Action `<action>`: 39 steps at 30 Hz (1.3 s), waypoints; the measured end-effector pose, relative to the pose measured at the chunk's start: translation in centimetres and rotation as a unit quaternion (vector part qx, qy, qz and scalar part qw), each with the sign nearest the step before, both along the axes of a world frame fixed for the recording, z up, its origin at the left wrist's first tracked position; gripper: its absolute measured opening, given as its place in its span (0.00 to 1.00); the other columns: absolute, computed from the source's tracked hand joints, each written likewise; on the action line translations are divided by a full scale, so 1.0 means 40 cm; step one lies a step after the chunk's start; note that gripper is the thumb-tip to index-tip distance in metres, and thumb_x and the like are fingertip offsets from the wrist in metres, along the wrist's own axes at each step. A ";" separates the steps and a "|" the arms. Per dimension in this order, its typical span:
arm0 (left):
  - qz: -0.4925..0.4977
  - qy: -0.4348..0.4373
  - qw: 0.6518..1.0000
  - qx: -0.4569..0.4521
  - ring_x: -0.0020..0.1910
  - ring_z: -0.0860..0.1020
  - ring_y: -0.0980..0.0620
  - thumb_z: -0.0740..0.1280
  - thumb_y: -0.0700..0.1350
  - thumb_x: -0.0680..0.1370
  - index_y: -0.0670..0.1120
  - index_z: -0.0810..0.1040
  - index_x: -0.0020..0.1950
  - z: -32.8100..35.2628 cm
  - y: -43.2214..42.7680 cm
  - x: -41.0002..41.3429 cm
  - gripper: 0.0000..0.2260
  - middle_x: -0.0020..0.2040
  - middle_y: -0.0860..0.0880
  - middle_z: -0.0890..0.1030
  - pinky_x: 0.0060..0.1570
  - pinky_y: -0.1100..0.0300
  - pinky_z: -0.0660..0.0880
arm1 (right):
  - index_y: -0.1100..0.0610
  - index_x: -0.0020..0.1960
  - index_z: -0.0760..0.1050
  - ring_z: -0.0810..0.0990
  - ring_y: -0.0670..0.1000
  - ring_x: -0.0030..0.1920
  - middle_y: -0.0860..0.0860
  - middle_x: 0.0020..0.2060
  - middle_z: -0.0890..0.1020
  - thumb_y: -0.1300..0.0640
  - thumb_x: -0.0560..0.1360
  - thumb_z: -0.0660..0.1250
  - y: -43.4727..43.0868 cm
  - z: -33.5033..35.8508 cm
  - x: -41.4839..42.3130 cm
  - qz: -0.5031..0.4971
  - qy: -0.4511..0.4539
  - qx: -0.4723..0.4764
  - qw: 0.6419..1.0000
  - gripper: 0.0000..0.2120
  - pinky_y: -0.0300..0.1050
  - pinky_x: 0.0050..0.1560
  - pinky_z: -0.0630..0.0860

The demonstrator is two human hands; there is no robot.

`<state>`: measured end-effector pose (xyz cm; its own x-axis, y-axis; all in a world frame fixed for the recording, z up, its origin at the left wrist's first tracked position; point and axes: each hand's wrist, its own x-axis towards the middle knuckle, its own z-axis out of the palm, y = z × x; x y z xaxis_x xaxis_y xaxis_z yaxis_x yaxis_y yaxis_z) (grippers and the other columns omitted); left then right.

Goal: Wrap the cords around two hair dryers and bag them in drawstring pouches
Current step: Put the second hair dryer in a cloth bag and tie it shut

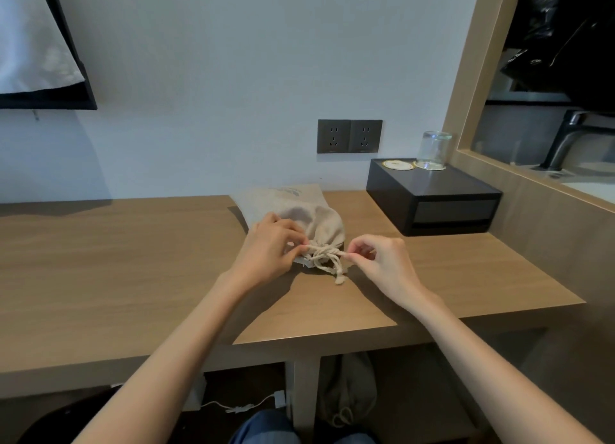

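- I see the filled drawstring pouch [317, 225] lying at the centre of the frame on the wooden desk [133, 260], its neck gathered toward me and a second, flat pouch [283, 195] tucked just behind it.
- My left hand [269, 249] pinches the drawstring [327, 259] at the neck, fingers closed on the cord; my right hand [382, 260] pinches the other end, fingers narrow around it.
- If I pull unevenly, the knot may seat loose and the neck could reopen.
- A hard tug could drag the pouch toward the desk edge near me.
- The frayed cord tail [340, 279] may slip from my grip mid-knot.
- Another bag [346, 390] sits under the desk, lower centre; I cannot tell what it holds.
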<state>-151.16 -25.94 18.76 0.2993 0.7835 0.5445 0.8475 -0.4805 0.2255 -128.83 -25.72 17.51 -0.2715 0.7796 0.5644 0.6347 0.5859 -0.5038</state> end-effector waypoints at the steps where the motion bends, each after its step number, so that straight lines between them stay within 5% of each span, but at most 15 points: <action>1: 0.016 0.015 1.000 0.012 0.47 0.65 0.53 0.68 0.49 0.76 0.51 0.84 0.49 -0.005 -0.008 -0.006 0.06 0.52 0.58 0.81 0.46 0.56 0.62 | 0.54 0.42 0.82 0.78 0.41 0.38 0.44 0.36 0.82 0.55 0.72 0.73 -0.004 -0.007 0.003 -0.004 0.003 -0.023 1.000 0.02 0.31 0.40 0.73; 4: 0.068 0.003 0.997 0.022 0.50 0.68 0.52 0.67 0.49 0.77 0.51 0.84 0.49 -0.025 -0.027 -0.005 0.07 0.53 0.57 0.81 0.47 0.57 0.60 | 0.52 0.42 0.80 0.78 0.41 0.40 0.44 0.37 0.81 0.54 0.73 0.72 -0.008 -0.019 -0.008 -0.008 0.016 -0.069 0.997 0.03 0.32 0.41 0.73; 7: 0.053 -0.107 0.991 -0.062 0.55 0.69 0.51 0.67 0.50 0.76 0.53 0.82 0.44 -0.033 -0.037 0.012 0.05 0.53 0.57 0.79 0.54 0.55 0.64 | 0.53 0.45 0.77 0.78 0.44 0.42 0.46 0.40 0.80 0.53 0.75 0.69 -0.008 -0.016 -0.015 0.012 0.003 -0.102 0.995 0.04 0.39 0.44 0.76; 14: 0.014 -0.346 0.904 -0.250 0.62 0.65 0.50 0.63 0.54 0.71 0.56 0.76 0.36 -0.031 -0.041 0.070 0.05 0.53 0.52 0.71 0.69 0.49 0.62 | 0.51 0.46 0.72 0.71 0.45 0.45 0.43 0.43 0.74 0.50 0.78 0.64 -0.006 -0.001 -0.006 0.029 -0.102 -0.073 0.992 0.05 0.41 0.46 0.69; 17: 0.010 -0.374 0.893 -0.250 0.51 0.73 0.44 0.62 0.55 0.67 0.52 0.76 0.31 -0.029 -0.023 0.082 0.10 0.45 0.44 0.77 0.60 0.43 0.70 | 0.50 0.48 0.73 0.70 0.46 0.48 0.43 0.45 0.75 0.48 0.77 0.64 -0.015 0.010 -0.014 0.008 -0.182 -0.015 0.983 0.06 0.44 0.49 0.67; 20: 0.004 -0.358 0.901 -0.243 0.36 0.68 0.50 0.61 0.58 0.70 0.47 0.69 0.30 -0.030 -0.024 0.080 0.16 0.32 0.47 0.70 0.42 0.53 0.64 | 0.51 0.50 0.74 0.70 0.45 0.49 0.43 0.47 0.75 0.49 0.79 0.61 -0.018 0.008 -0.024 -0.012 -0.219 0.021 0.976 0.07 0.43 0.49 0.66; 23: 0.003 -0.352 0.907 -0.232 0.33 0.67 0.52 0.61 0.57 0.78 0.41 0.71 0.33 -0.048 -0.031 0.073 0.22 0.31 0.47 0.69 0.39 0.56 0.62 | 0.53 0.46 0.74 0.69 0.46 0.50 0.44 0.44 0.74 0.53 0.81 0.57 -0.023 0.013 -0.034 0.022 -0.111 -0.115 0.987 0.08 0.45 0.53 0.65; 26: 0.023 -0.367 0.904 -0.220 0.31 0.66 0.52 0.62 0.56 0.78 0.43 0.70 0.31 -0.056 -0.031 0.076 0.21 0.29 0.48 0.68 0.37 0.56 0.62 | 0.56 0.44 0.75 0.72 0.48 0.47 0.49 0.41 0.75 0.55 0.81 0.56 -0.032 0.024 -0.048 0.092 0.097 -0.304 0.943 0.12 0.43 0.49 0.66; 30: 0.056 -0.408 0.884 -0.220 0.29 0.63 0.54 0.63 0.54 0.77 0.51 0.62 0.27 -0.059 -0.029 0.076 0.21 0.26 0.52 0.65 0.37 0.56 0.58 | 0.56 0.41 0.73 0.65 0.47 0.37 0.48 0.32 0.68 0.50 0.81 0.58 -0.037 0.024 -0.056 0.099 0.207 -0.335 0.914 0.14 0.41 0.45 0.63; 35: 0.053 -0.397 0.889 -0.223 0.35 0.68 0.51 0.58 0.58 0.76 0.47 0.73 0.37 -0.063 -0.027 0.073 0.17 0.33 0.46 0.72 0.41 0.55 0.61 | 0.55 0.41 0.76 0.65 0.45 0.36 0.47 0.32 0.70 0.52 0.80 0.60 -0.032 0.026 -0.064 0.117 0.294 -0.383 0.868 0.11 0.40 0.46 0.63; 39: 0.077 -0.361 0.912 -0.177 0.28 0.60 0.53 0.58 0.48 0.81 0.49 0.60 0.28 -0.070 -0.028 0.076 0.21 0.25 0.53 0.62 0.36 0.56 0.56 | 0.55 0.35 0.67 0.63 0.47 0.35 0.49 0.31 0.66 0.57 0.82 0.55 -0.022 0.029 -0.073 0.091 0.293 -0.395 0.866 0.16 0.41 0.41 0.62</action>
